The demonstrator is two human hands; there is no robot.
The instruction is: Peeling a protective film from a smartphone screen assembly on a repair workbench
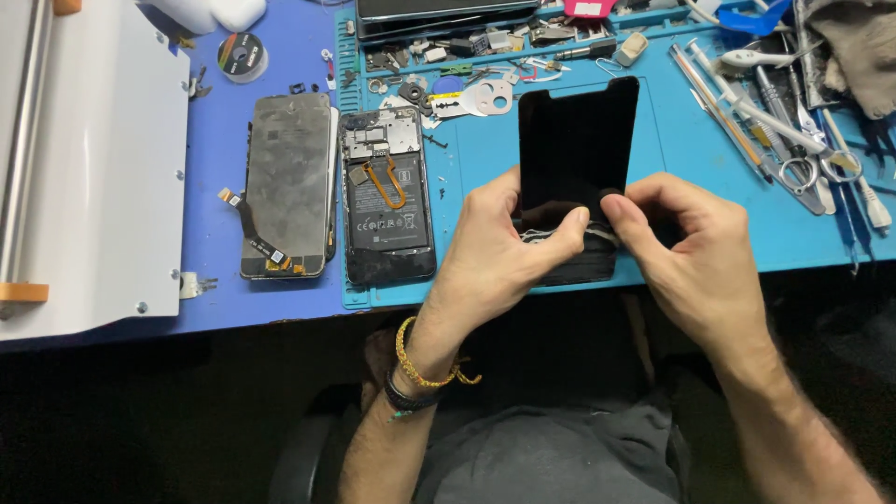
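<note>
My left hand (499,238) and my right hand (691,247) both pinch the near end of a black phone screen panel (576,145), which stands tilted up over the blue work mat (709,196). Under my fingers lies a dark phone body (579,266) with pale adhesive strands at its edge. An opened phone (387,205) showing its battery and an orange flex cable lies to the left. Beside that lies a removed display back (287,182) with a loose ribbon cable.
Tweezers, scissors and picks (784,131) are spread over the mat's right side. Small screws, brackets and parts (457,70) fill the mat's far tray. A solder wire spool (242,56) sits far left, and a white machine (89,168) fills the left edge.
</note>
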